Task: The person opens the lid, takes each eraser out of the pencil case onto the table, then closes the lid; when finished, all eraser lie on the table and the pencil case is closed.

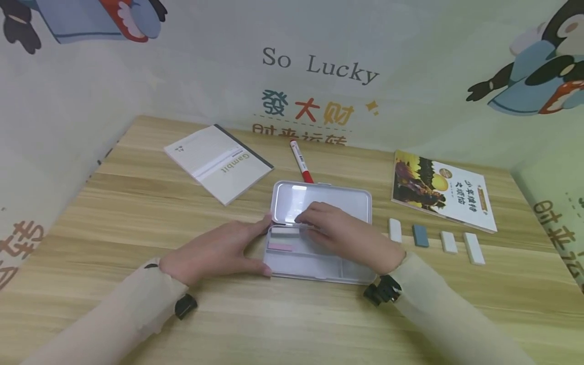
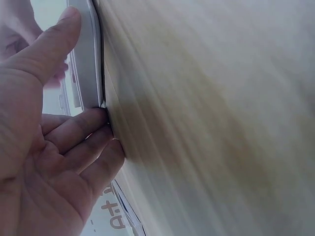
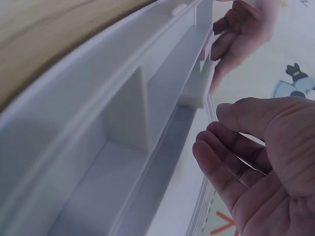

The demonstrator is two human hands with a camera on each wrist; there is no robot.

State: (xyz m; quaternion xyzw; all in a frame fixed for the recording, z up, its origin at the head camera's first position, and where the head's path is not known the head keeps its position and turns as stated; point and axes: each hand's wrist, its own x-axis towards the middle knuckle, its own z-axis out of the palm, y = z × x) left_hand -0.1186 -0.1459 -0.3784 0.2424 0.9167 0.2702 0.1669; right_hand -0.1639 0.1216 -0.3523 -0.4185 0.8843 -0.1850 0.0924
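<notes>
A white pencil case (image 1: 303, 264) lies on the table with its lid (image 1: 284, 200) folded back. In its rear compartment, at the left end, sit a white eraser (image 1: 285, 231) and a pink block (image 1: 280, 247). My left hand (image 1: 214, 251) rests against the case's left side, thumb at the front corner and fingers near the hinge. Over the rear compartment hovers my right hand (image 1: 342, 235), fingers loosely bent. In the right wrist view its thumb and fingertips stand apart, with nothing between them, beside the white eraser.
Right of the case, several erasers stand in a row: white (image 1: 395, 230), blue-grey (image 1: 421, 235) and more white ones (image 1: 474, 248). A red-capped marker (image 1: 301, 162) lies behind the lid. A notebook (image 1: 214, 162) is at back left, an illustrated book (image 1: 442, 187) at back right.
</notes>
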